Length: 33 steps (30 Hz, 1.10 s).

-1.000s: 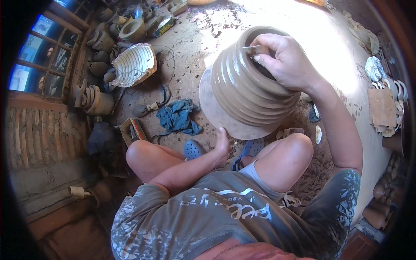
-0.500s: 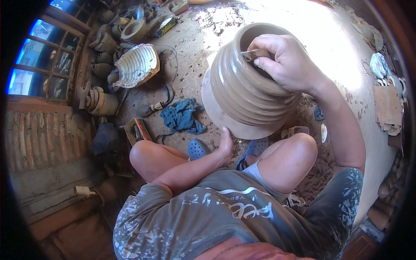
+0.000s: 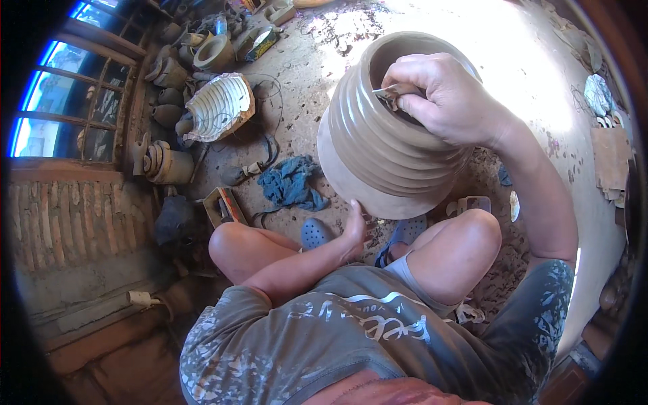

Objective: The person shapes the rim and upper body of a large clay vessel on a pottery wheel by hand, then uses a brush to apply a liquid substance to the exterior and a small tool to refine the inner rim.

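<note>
A large ridged pot of wet grey-brown clay [image 3: 385, 138] stands before me on a round, pale disc [image 3: 351, 179]. At its open mouth my right hand [image 3: 442, 98] pinches a thin, flat scraper [image 3: 395, 90], its edge against the inner side of the rim. The scraper looks smeared with clay, and part of it is hidden by my fingers. Low at the disc's near edge is my left hand [image 3: 354, 233], holding nothing, one digit stretched up to the edge and the other fingers partly hidden.
A blue cloth [image 3: 291, 183] lies on the floor left of the disc, near a small open box [image 3: 225, 208]. Beyond stands a ribbed white mould [image 3: 221, 106], with several clay pots [image 3: 214, 52] along the window wall. My knees flank the disc.
The scraper tilts slightly differently, and more clay shows on it beside my right fingers. My left hand stays by the disc's edge. The whole view has shifted a little.
</note>
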Each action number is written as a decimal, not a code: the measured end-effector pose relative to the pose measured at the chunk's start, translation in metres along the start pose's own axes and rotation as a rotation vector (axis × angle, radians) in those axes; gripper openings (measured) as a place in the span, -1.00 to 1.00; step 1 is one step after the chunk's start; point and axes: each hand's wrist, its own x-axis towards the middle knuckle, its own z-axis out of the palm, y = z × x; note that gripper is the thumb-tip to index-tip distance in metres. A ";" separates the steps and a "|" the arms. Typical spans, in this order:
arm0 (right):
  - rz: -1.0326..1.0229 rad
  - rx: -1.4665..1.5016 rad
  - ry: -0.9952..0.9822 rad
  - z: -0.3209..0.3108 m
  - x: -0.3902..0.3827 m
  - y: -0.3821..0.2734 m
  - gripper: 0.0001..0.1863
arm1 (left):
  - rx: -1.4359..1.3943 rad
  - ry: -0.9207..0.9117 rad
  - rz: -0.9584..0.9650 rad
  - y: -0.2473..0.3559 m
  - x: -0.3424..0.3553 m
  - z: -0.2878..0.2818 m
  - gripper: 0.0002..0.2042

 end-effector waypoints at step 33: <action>-0.157 0.093 -0.090 -0.005 0.001 0.009 -0.84 | 0.030 0.130 0.147 0.054 0.068 -0.037 -0.04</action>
